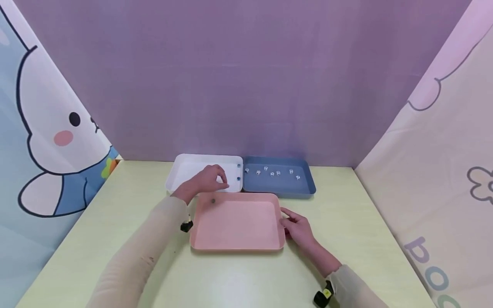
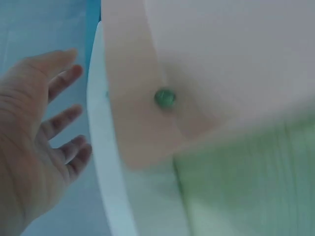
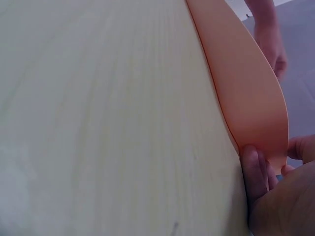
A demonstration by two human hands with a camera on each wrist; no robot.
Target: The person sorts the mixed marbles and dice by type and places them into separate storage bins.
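Observation:
My left hand hovers over the white tray, its fingers loosely bent. Nothing shows between those fingers in the left wrist view, where the hand is beside the pink tray's corner. A small green glass marble lies in that corner of the pink tray. On the tray's right side, my right hand grips the wall, thumb at the rim and fingers against the outside. Two small dark blue marbles lie near the white tray's right edge.
A blue tray stands against the white tray's right side, behind the pink one. Several small whitish pieces with dark marks lie in it. The pale wooden table ends at a purple backdrop, with printed cloths at both sides.

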